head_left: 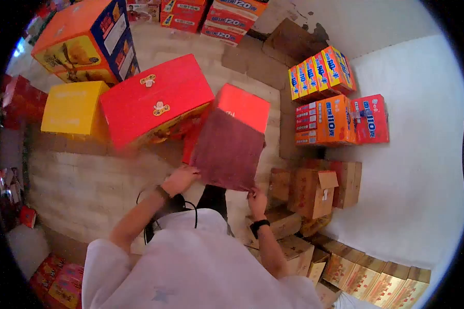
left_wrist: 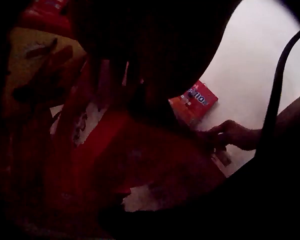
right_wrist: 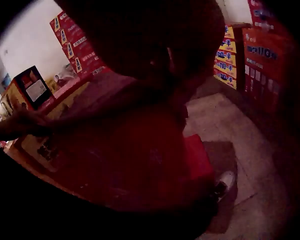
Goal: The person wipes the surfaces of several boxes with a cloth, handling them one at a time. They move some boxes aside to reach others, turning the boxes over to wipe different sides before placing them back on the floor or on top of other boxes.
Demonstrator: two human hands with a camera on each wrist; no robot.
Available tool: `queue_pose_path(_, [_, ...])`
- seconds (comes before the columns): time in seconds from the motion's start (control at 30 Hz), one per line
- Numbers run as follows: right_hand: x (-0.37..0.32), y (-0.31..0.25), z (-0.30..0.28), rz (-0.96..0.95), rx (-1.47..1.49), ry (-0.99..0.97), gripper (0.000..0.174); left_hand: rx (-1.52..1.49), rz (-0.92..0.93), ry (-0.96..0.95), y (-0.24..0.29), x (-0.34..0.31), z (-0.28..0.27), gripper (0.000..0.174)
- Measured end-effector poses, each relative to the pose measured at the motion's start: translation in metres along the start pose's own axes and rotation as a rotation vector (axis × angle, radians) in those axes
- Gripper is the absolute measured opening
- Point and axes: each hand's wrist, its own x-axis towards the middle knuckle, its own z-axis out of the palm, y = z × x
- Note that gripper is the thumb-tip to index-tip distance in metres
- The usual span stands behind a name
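Observation:
A thin maroon sheet-like thing [head_left: 229,147] stretches between both hands, its far end against a bright red surface [head_left: 247,105] with pale lettering. At its near left corner, my left hand [head_left: 182,179] grips the edge. My right hand [head_left: 257,202] pinches the near right corner; in the left wrist view this hand [left_wrist: 235,135] shows at the dark red material [left_wrist: 150,155]. Left of the sheet lies a large red box [head_left: 154,98] with two small figure stickers. The wrist views are dark, and much of the fingers is hidden in shadow.
A yellow box [head_left: 73,108] and a stacked orange-and-blue carton [head_left: 82,41] stand at left. Along the right wall are orange cartons [head_left: 335,121], yellow-red packs [head_left: 322,74] and brown cardboard boxes [head_left: 312,193]. Gold cartons [head_left: 376,273] line the lower right. Red cartons [head_left: 232,20] are at the back.

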Motion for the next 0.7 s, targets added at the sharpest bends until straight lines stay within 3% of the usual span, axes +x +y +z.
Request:
queue_pose_path(0.07, [-0.026,0.007,0.006,0.121,0.126,-0.128,0.016,-0.028,-0.013,-0.209,0.006,-0.017,-0.01,0.021])
queue_pose_path(0.17, [-0.064,0.006,0.002,0.207,0.317,-0.233,0.015,-0.261,0.004,-0.186,-0.014,-0.046,0.03,0.02])
queue_pose_path(0.2, [-0.076,0.01,0.001,0.207,0.308,-0.233,0.015,-0.268,0.006,-0.182,-0.006,-0.047,0.016,0.02])
queue_pose_path(0.27, [-0.091,0.014,0.002,0.254,0.456,-0.312,0.015,-0.367,-0.173,-0.159,0.008,-0.053,-0.019,0.02])
queue_pose_path(0.3, [-0.094,0.012,-0.002,0.261,0.455,-0.314,0.015,-0.37,-0.173,-0.165,0.013,-0.053,-0.023,0.02])
queue_pose_path(0.37, [-0.098,0.007,-0.018,0.107,0.215,-0.329,0.018,-0.4,-0.155,0.052,0.018,-0.052,-0.03,0.017])
queue_pose_path(0.5, [-0.057,-0.07,-0.114,0.196,0.294,-0.39,0.024,-0.527,-0.224,0.052,0.035,-0.015,-0.1,0.018])
queue_pose_path(0.57, [-0.032,-0.085,-0.146,0.063,0.065,-0.52,0.027,-0.503,-0.178,-0.001,0.037,0.011,-0.129,0.02])
queue_pose_path(0.6, [-0.017,-0.085,-0.155,0.059,0.068,-0.509,0.027,-0.495,-0.169,0.003,0.036,0.027,-0.14,0.02])
queue_pose_path(0.7, [0.035,-0.075,-0.178,-0.156,-0.072,-0.161,0.027,-0.436,-0.039,0.133,0.035,0.081,-0.171,0.02])
